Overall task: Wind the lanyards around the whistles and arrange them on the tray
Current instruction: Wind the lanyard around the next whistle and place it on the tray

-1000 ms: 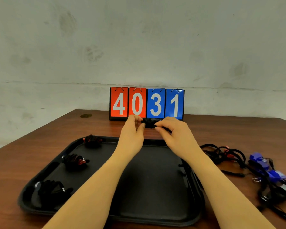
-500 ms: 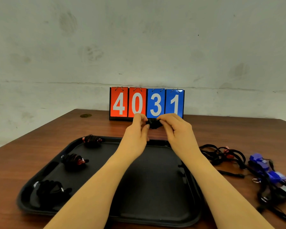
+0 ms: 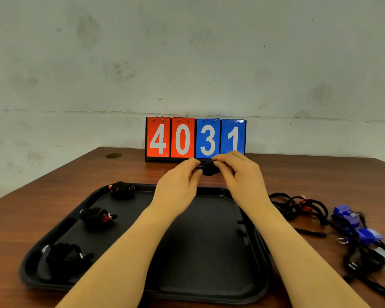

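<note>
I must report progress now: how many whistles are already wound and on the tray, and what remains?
Done: three wound bundles lie along the tray's left side, far, middle and near. In hand: the left hand and right hand pinch a fourth black bundle above the tray's far edge. Left: a tangle with red and blue whistles on the table, right of the tray.

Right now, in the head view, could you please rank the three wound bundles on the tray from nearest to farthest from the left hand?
From the left hand:
1. The bundle at the far left corner of the tray, nearest.
2. The middle bundle, along the left side.
3. The near-left bundle, closest to the camera, farthest from the hand.
</note>
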